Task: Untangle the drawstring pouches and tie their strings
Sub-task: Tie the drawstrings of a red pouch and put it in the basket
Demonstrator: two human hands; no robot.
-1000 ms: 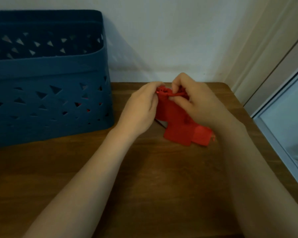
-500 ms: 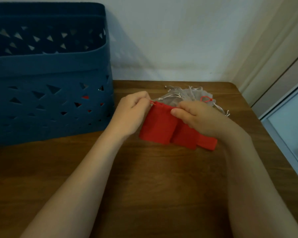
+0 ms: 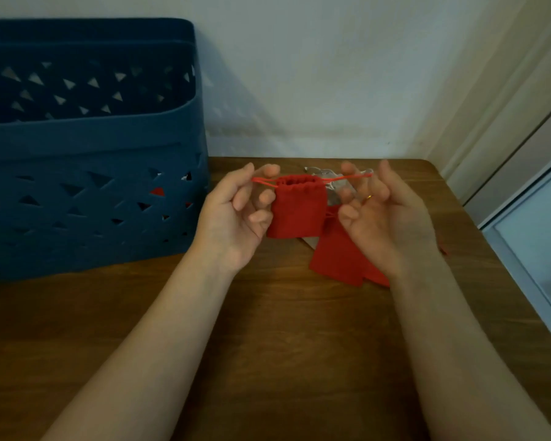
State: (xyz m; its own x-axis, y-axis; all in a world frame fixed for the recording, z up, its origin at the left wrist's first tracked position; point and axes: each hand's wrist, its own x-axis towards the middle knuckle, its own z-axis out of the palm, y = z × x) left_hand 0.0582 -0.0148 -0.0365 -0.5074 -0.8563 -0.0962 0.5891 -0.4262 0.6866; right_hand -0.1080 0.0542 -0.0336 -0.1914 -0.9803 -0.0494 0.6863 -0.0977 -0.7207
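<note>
Red drawstring pouch (image 3: 298, 210) hanging between both hands, left hand (image 3: 236, 214) and right hand (image 3: 385, 218) each pinching one end of its string (image 3: 347, 177) above the wooden tabletop (image 3: 268, 329).

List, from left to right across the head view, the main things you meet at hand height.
blue basket → left hand → red drawstring pouch, held up by its strings → right hand → window frame
</note>
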